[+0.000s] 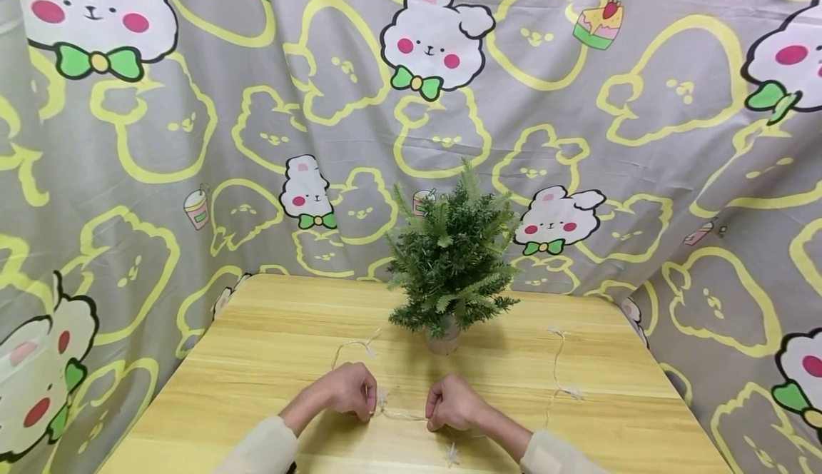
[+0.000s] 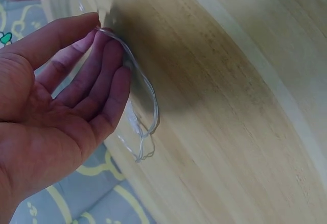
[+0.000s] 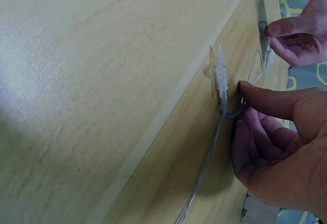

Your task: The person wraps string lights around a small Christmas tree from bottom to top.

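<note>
A string of fairy lights with thin clear wire and clear star-shaped pieces lies over the front of the table. My left hand pinches its wire between thumb and forefinger. A short way to the right, my right hand pinches the same string, and a stretch of wire spans the two hands. Close to the right fingertips, a clear star stands out from the wire in the right wrist view. From the left fingers a loop of wire hangs down in the left wrist view.
Behind the hands, a small green artificial fir tree stands in a pale pot on the wooden table. More of the string curves to its right, with another star. A grey patterned curtain surrounds the table's back and sides.
</note>
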Tool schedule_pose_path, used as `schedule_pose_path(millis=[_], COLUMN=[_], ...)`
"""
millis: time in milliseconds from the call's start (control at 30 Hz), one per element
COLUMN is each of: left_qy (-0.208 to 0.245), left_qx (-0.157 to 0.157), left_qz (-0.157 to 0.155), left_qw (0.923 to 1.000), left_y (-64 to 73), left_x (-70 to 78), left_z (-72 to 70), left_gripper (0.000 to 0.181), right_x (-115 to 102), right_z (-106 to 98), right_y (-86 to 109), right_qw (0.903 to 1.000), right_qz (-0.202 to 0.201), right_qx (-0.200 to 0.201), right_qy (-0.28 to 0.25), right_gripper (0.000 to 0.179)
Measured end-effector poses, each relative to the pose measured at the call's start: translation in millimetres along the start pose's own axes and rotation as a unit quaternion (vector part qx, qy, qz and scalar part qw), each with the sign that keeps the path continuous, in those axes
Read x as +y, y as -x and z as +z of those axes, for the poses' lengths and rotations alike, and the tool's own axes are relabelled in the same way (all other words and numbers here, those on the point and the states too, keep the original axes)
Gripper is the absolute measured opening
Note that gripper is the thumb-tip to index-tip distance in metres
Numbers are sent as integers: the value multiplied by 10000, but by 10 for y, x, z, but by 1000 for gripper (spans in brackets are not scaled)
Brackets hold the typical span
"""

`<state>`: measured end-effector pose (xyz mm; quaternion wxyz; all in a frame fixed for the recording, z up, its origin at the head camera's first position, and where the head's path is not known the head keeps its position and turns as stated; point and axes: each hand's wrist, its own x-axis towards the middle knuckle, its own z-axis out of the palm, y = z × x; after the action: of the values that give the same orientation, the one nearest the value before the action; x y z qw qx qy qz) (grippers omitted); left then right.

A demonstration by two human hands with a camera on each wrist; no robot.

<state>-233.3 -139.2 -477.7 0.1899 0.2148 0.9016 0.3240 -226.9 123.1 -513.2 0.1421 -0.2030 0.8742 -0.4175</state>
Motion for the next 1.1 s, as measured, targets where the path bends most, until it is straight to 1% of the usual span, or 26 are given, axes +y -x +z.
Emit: schedule_pose_path(millis=[267,400,533,600,733,900,967,1100], left_qy=[332,395,327,349,479,598,618,601], left_qx=[-61,-60,-67,-105,-218,-322,-330,-365], left_qz=[37,34,55,76,166,273,267,248], left_qw=[9994,9992,9994,9993,9985,9973,9972,9972], left_y=[-16,-16,-20,-28,-48,-43,-35,-23], left_x=[-25,-26,-35,-37,-4,86,113,148], left_z=[-25,-37,-75,-98,-155,-278,-329,-392], left_gripper=[15,14,14,13,12,12,13,15], right_x=[3,-13,-55,-83,-149,-245,-278,-326], right_z=[10,-18,-86,-138,-280,-486,-562,-704], right_y=[-2,9,31,42,59,96,115,143], right_qw=[9999,9999,9990,9983,9981,9978,9972,9974], right_qz=[-18,19,57,76,75,175,253,209], right_qx=[19,-145,-385,-498,-580,-636,-700,-672], right_qy=[154,10,-202,-277,-170,-11,-61,-151], right_gripper=[17,14,12,14,21,19,18,19])
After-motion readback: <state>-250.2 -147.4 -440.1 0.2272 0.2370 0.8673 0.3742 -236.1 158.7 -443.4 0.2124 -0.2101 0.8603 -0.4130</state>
